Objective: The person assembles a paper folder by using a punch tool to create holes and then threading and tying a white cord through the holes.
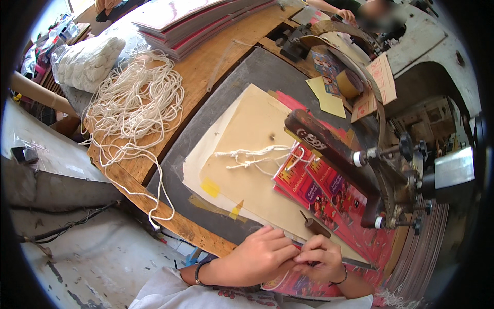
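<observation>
My left hand (268, 253) and my right hand (320, 258) meet at the near edge of the work board, fingertips pinched together. Whatever lies between the fingers is hidden. Just below them, close to my body, is a red printed card (301, 284), partly covered by my hands and forearms. Beyond my right hand rests an awl (316, 226) with a brown handle. Further off, red printed cards (321, 193) lie overlapping, with white cords (257, 156) stretching from their upper ends over the beige sheet (242, 123). A thin dark metal strip (360, 263) shows beside my right hand.
A tangled heap of white cord (139, 100) covers the wooden table's left part, beside a bagged bundle (90, 62). Stacked boards (190, 26) stand behind. A dark metal machine arm (329, 159) reaches over the cards from the right. Another person's hand (347, 16) shows far off.
</observation>
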`<move>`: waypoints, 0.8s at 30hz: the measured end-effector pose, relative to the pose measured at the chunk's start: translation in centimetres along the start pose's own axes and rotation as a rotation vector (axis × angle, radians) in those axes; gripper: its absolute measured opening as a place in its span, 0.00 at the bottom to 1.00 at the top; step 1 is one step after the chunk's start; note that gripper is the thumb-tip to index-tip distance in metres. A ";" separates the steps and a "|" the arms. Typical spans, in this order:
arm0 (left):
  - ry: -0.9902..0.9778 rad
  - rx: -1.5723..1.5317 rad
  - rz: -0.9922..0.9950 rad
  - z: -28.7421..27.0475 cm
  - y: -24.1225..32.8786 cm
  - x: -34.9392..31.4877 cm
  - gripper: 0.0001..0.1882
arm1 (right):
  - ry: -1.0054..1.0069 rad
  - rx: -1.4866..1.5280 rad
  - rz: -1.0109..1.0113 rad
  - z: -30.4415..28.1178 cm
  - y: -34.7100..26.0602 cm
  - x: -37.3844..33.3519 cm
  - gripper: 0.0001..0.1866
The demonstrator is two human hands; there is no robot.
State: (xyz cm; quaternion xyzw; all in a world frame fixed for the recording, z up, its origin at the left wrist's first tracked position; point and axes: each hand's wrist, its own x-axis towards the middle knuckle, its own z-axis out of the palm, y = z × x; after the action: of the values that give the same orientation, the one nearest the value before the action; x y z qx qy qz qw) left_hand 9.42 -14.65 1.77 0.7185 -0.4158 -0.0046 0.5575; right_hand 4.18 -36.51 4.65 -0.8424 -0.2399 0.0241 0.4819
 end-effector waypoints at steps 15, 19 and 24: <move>0.072 0.014 -0.151 0.4 1.7 0.5 0.09 | 0.175 0.003 -0.090 0.2 -1.3 -0.1 0.16; 0.090 -0.036 -0.245 0.8 1.9 0.5 0.10 | 0.212 0.056 -0.096 0.3 -0.8 -0.5 0.16; 0.078 -0.036 -0.260 1.2 1.8 0.2 0.09 | 0.276 0.027 -0.207 0.6 -0.2 -0.7 0.14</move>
State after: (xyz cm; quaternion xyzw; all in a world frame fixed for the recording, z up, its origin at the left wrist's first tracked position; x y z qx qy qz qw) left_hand 7.96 -15.79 2.88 0.7559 -0.2971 -0.0561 0.5807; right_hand 3.27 -36.25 4.35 -0.8020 -0.2565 -0.1384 0.5214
